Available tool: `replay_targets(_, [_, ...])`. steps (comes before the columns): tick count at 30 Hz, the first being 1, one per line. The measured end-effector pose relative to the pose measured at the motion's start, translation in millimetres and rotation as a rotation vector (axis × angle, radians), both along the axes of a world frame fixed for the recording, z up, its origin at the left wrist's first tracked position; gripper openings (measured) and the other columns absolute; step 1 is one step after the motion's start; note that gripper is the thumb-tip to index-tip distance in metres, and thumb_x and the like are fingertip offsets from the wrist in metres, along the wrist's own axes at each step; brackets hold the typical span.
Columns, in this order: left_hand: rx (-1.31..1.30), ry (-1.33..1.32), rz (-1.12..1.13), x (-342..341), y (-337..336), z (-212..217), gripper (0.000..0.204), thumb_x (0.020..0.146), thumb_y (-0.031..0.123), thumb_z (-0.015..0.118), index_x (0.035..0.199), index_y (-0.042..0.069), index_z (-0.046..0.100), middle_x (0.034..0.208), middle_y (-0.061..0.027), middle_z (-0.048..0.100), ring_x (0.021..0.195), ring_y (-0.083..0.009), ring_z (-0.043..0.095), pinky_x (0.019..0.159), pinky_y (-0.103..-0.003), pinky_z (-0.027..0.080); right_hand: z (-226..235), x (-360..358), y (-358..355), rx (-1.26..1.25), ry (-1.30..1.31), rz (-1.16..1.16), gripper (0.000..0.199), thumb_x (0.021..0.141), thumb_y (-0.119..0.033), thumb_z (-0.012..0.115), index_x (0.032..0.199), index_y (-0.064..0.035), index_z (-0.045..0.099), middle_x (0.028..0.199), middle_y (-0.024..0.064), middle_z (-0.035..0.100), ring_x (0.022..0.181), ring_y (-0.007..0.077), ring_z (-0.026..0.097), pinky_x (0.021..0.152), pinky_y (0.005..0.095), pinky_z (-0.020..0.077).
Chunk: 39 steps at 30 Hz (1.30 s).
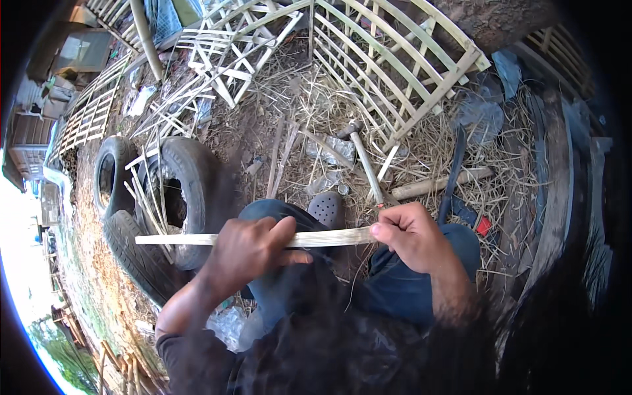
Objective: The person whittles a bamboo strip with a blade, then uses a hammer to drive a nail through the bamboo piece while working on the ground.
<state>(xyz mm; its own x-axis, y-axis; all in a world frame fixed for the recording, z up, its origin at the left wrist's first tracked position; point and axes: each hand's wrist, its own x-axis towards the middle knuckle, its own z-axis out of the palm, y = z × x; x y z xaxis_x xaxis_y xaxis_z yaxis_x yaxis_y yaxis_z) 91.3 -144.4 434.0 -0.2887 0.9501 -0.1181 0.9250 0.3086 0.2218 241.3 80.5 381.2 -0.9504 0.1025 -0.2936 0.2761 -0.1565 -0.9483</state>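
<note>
I hold a long pale bamboo strip (178, 239) level across my knees. My left hand (247, 250) wraps around its middle. My right hand (411, 234) pinches its right end between thumb and fingers. The strip's free end reaches left, over a stack of old tyres (191, 191). A hammer (363, 161) with a wooden handle lies on the ground just beyond my right hand.
Bamboo lattice panels (401, 72) lie across the straw-covered ground ahead. More split strips (148, 191) stand in the tyres. A dark long-handled tool (453, 174), a thick stick (441, 184) and a grey clog (327, 209) lie near my knees.
</note>
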Motion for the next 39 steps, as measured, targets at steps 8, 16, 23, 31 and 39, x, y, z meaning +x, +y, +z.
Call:
replay_targets(8, [-0.065, 0.15, -0.058, -5.2, 8.0, 8.7, 0.05, 0.072, 0.052, 0.07, 0.075, 0.009, 0.044, 0.059, -0.0039, 0.047, 0.049, -0.0225, 0.056, 0.042, -0.036, 0.041, 3.3, 2.4, 5.0, 0.036, -0.039, 0.013, 0.044, 0.091, -0.028, 0.062, 0.058, -0.0021, 0.05, 0.05, -0.0069, 0.037, 0.05, 0.0017, 0.033, 0.044, 0.0253, 0.0276])
replay_targets(16, [-0.124, 0.017, -0.06, -15.1, 8.7, 17.0, 0.053, 0.074, 0.057, 0.065, 0.077, 0.008, 0.045, 0.058, -0.0077, 0.049, 0.051, -0.0276, 0.057, 0.045, -0.038, 0.043, -1.5, 0.5, 5.8, -0.055, -0.013, 0.041, 0.041, 0.092, -0.028, 0.061, 0.061, -0.0026, 0.052, 0.051, -0.006, 0.039, 0.05, 0.002, 0.036, 0.046, 0.0245, 0.0306])
replay_targets(23, [-0.047, -1.011, 0.011, -8.0, -8.0, 1.2, 0.075, 0.075, 0.075, 0.055, 0.082, 0.001, 0.05, 0.056, -0.0126, 0.044, 0.054, -0.0301, 0.051, 0.052, -0.041, 0.038, 14.7, 7.1, 13.7, -0.436, 0.138, 0.171, 0.03, 0.096, -0.019, 0.046, 0.078, 0.0022, 0.057, 0.069, 0.0038, 0.056, 0.059, 0.009, 0.051, 0.057, 0.024, 0.0436])
replay_targets(31, [0.0, -1.271, 0.26, 15.7, -10.3, -14.1, 0.081, 0.074, 0.077, 0.056, 0.089, -0.003, 0.053, 0.063, 0.0013, 0.036, 0.062, -0.0079, 0.037, 0.052, -0.03, 0.032, 20.5, 5.5, 5.4, -0.578, 0.028, 0.164, 0.028, 0.099, -0.018, 0.042, 0.095, 0.0042, 0.057, 0.087, 0.0105, 0.064, 0.082, 0.0172, 0.066, 0.074, 0.0276, 0.0549])
replay_targets(39, [0.031, -1.39, 0.204, 11.9, -5.6, -25.3, 0.096, 0.069, 0.083, 0.053, 0.102, -0.007, 0.056, 0.066, 0.0062, 0.04, 0.064, -0.0055, 0.038, 0.052, -0.026, 0.031, 5.8, 2.6, -13.7, -0.754, 0.21, 0.105, 0.028, 0.102, -0.024, 0.042, 0.094, 0.0, 0.053, 0.077, 0.0063, 0.057, 0.08, 0.0205, 0.067, 0.067, 0.0289, 0.0552])
